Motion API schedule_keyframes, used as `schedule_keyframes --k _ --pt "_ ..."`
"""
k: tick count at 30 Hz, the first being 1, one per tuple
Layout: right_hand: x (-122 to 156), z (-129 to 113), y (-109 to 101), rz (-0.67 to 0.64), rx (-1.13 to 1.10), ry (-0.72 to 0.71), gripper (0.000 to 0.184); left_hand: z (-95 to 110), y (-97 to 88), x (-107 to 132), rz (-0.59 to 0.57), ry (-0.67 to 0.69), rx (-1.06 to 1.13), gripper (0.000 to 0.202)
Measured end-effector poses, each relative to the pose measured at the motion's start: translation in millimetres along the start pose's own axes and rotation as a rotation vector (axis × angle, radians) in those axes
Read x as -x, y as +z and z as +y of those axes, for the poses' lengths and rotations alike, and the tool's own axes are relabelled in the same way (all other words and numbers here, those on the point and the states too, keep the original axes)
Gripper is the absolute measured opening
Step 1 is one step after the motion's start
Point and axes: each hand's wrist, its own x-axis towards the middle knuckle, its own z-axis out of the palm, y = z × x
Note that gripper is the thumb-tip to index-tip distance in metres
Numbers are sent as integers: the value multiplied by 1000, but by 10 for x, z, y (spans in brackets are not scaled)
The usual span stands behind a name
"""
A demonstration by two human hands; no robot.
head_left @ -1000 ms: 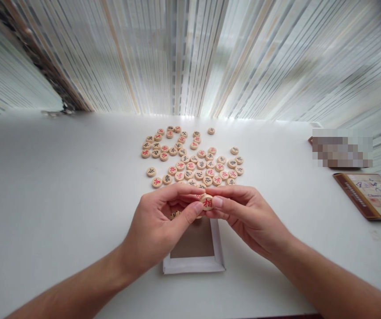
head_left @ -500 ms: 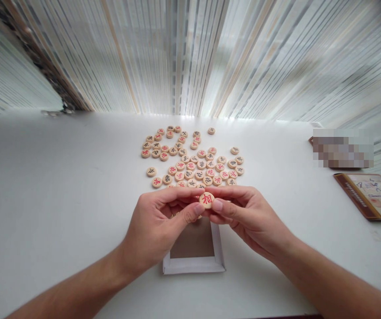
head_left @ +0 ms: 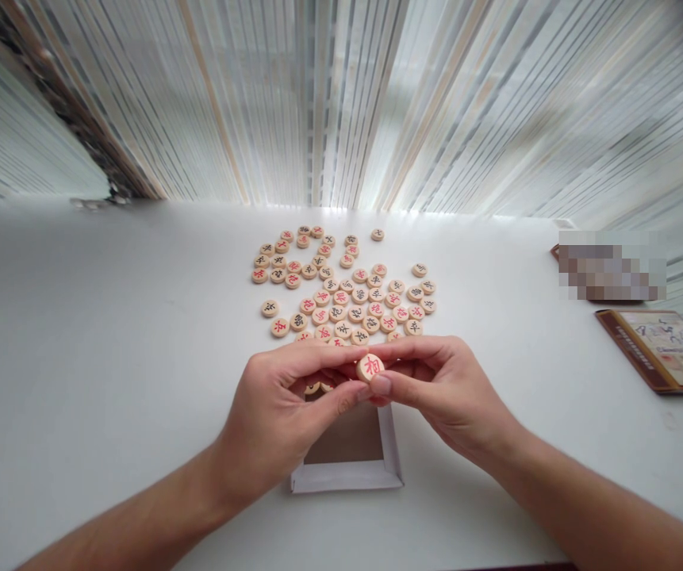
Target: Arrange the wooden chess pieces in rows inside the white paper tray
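Note:
Between the fingertips of my left hand (head_left: pixel 293 396) and my right hand (head_left: pixel 436 388) is a round wooden xiangqi piece (head_left: pixel 370 366) with a red character on its face. Both hands are closed on it, thumbs toward me and index fingers along its far edge. Below them lies a shallow white box (head_left: pixel 347 476) with a brown bottom; my hands cover its far part. A few pieces (head_left: pixel 312 388) show in it under my left hand. Beyond my hands, many loose xiangqi pieces (head_left: pixel 356 315) with red or black characters lie spread on the white table (head_left: pixel 139 333).
On the right side lies a brown-edged printed box lid or booklet (head_left: pixel 665 353). Behind it is another brown item (head_left: pixel 608 274), partly blurred out. A striped string curtain (head_left: pixel 341 103) hangs along the table's far edge.
The held piece has tipped slightly, with its face turned a little and its rim showing more. Both thumbs have shifted slightly down on it.

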Motion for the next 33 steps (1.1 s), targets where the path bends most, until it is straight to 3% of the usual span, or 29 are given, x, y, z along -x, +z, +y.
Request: schedule_keyframes --k 6,10,17,22,33 --pt "16 -2 37 31 -35 14 35 -15 0 20 -41 207 -223 25" --pt "24 -8 47 31 -8 10 31 -10 18 16 -68 281 -258 22" --pt "16 0 -7 -25 29 -40 18 14 10 5 -93 129 -127 19" --pt "11 -6 -15 -103 0 -60 12 -14 0 18 -26 14 -25 24" --pt "10 -6 31 -64 -104 43 33 -2 -6 29 -49 218 -204 28"
